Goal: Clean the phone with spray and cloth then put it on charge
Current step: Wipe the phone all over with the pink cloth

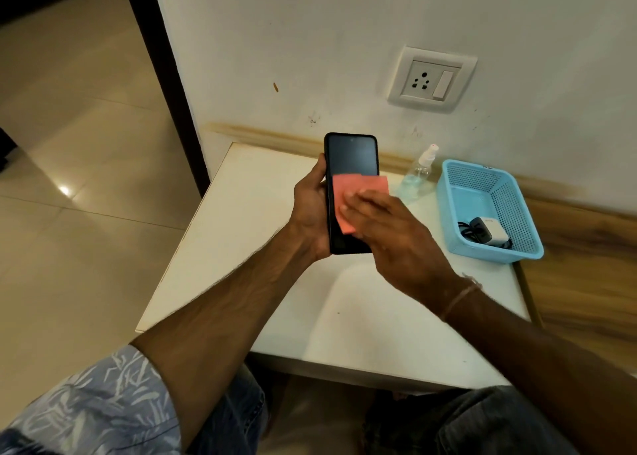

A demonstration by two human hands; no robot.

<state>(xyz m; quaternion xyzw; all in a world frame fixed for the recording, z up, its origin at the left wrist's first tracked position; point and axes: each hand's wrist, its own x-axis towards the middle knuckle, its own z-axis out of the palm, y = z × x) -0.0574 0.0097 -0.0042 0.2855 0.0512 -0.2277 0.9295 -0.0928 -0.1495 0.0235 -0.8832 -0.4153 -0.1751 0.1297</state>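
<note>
White-painted wall (310, 40) and a low white square table (241, 247) fill the view, with a white wall socket and switch plate (431, 78) at one o'clock above the table. Over the table's middle, the left hand (310, 206) grips a black rectangular smartphone (351, 158) by its edges, dark screen facing up. The right hand (396, 234) presses a small pink folded cloth (344, 192) against the lower screen with fairly flat fingers. At two o'clock from the phone stands a clear plastic spray bottle with a white nozzle (418, 172), set down and untouched. At three o'clock a light-blue perforated plastic basket (510, 213) holds a white charger with black cable (489, 234). Wiping looks to be under way and spraying probably done; plugging in the charger and connecting the phone remain.
</note>
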